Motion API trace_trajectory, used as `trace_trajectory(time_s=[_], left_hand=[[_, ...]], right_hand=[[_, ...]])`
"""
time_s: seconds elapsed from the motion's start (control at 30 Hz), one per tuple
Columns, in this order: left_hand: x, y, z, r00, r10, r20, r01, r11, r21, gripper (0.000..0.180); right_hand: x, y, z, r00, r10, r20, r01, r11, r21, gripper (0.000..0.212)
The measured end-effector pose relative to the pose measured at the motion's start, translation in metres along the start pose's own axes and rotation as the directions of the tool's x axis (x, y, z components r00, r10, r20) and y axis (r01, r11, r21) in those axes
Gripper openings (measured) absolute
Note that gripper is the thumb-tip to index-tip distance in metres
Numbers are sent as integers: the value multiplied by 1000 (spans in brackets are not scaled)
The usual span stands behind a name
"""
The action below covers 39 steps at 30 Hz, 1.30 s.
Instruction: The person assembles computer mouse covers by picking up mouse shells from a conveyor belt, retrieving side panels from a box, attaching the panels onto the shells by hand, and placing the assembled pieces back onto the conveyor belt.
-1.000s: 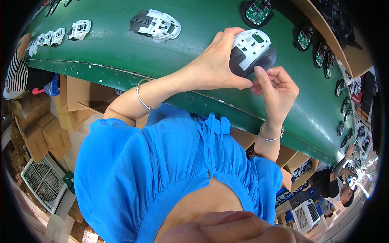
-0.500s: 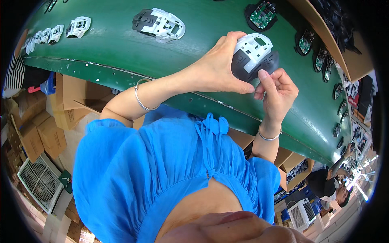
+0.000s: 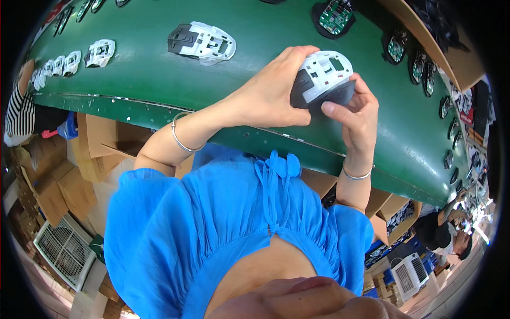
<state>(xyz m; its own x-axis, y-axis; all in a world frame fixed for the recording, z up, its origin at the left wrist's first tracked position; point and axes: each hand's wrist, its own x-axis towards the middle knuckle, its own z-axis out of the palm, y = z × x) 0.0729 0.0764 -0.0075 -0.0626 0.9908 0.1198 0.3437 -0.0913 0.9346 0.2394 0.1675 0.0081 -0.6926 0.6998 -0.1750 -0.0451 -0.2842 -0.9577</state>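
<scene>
Above the green work surface (image 3: 249, 45) I hold a white and black computer mouse shell (image 3: 325, 80), its white frame with square cut-outs facing up. My left hand (image 3: 273, 93) wraps its thumb and fingers around the shell's left side. At the right, my right hand (image 3: 360, 114) pinches a curved dark grey cover piece (image 3: 342, 95) that lies against the shell; where the two meet is partly hidden by the fingers. Another white and black mouse shell (image 3: 204, 42) lies on the surface to the left of my hands.
Several white shells (image 3: 71, 63) stand in a row at the far left. Dark mouse bases with green circuit boards (image 3: 336, 17) line the far and right side. An open cardboard box (image 3: 451, 69) leans in at the upper right. Co-workers sit at both ends.
Both hands and the shell have shifted slightly left. My right fingers have moved from the shell's near edge to around the dark cover piece, which now lies closer along the shell.
</scene>
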Motion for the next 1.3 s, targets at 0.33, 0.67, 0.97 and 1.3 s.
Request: trace_trajectory(time_s=[0.33,0.67,0.97,1.3], left_hand=[[1,-3,-1,991,35,127,-39,999,32,81],[1,4,12,998,6,-62,2,993,115,88],[11,-12,12,974,169,-152,-136,969,208,75],[15,-20,7,901,370,-226,-309,914,264,67]], right_hand=[[2,0,-25,960,215,180,-227,973,45,35],[-5,0,-40,998,30,62,-37,991,129,37],[-7,14,-40,995,18,101,-27,996,84,35],[-8,21,-36,981,-155,115,163,985,-58,33]])
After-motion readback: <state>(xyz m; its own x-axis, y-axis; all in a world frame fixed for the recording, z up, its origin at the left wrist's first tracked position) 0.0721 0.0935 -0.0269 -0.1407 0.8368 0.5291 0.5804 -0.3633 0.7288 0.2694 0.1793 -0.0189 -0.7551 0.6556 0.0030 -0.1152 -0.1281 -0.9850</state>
